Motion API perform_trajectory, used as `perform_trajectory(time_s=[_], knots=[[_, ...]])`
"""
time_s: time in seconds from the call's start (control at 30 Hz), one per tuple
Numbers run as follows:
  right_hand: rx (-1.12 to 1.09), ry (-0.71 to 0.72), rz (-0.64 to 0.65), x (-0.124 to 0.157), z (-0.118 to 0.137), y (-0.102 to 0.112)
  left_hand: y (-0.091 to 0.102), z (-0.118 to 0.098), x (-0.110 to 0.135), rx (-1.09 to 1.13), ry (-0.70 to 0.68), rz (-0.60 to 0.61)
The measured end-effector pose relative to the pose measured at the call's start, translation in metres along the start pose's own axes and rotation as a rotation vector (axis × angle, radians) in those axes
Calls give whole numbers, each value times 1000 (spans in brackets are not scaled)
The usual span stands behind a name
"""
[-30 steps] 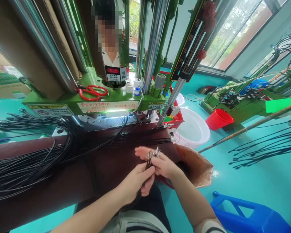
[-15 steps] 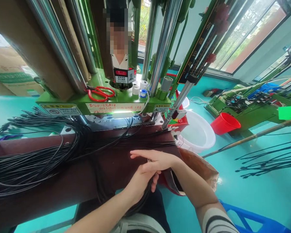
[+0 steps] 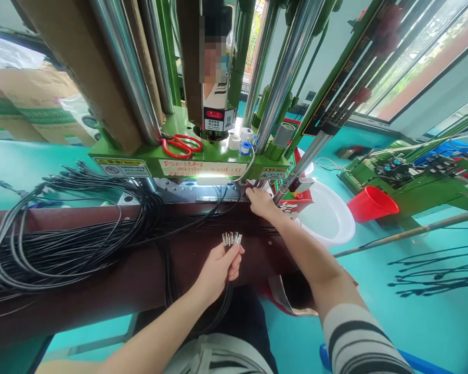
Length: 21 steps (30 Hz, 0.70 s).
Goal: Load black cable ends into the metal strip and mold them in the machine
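Left grip (image 3: 220, 266): silver-tipped black cables (image 3: 231, 239)

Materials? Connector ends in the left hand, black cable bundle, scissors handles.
Connector ends: probably bare metal; silvery, bright glints.
Cable bundle: likely plastic or rubber jackets; black, slight sheen, bent in smooth loops.
Scissors handles: plastic or coated metal, can't tell which; glossy red with highlights.

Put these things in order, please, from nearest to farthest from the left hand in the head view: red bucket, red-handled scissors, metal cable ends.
1. Metal cable ends: just above the left hand's grip.
2. Red-handled scissors: ahead, slightly left, on the green machine.
3. Red bucket: far right, on the floor.
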State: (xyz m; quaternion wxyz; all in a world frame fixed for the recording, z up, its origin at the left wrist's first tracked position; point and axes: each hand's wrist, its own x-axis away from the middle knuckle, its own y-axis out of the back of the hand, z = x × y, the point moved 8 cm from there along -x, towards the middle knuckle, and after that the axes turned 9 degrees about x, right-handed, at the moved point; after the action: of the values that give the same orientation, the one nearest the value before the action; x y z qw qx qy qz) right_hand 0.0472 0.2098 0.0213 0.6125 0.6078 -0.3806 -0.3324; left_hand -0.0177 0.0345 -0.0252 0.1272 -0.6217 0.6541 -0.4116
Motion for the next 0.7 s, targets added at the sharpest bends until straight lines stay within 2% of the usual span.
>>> perform_trajectory(time_s=[0.1,0.23,0.3,0.37,0.43,0.5,0.6,0.7], knots=[[-52,92,113,18,2,9,4,3,0,-27,2,5],[-156,109,213,65,-5,8,3,3,-1,-46,-26,10],[-346,14,253,95,-9,-4,-1,3,-1,-50,-33,24],[-799,-169,267,126,-12,-23,-7,5,-2,-75,-9,39],[-1230,-301,191,150,-7,-35,-12,11,-4,-123,39,52],[-1508,-345,95,163,2,-40,-18,19,-6,-170,86,76],[-1725,-345,-9,167,17,-39,-27,25,-10,-200,122,108],[-1786,-350,-94,162,23,-40,-31,25,-11,-199,132,112]])
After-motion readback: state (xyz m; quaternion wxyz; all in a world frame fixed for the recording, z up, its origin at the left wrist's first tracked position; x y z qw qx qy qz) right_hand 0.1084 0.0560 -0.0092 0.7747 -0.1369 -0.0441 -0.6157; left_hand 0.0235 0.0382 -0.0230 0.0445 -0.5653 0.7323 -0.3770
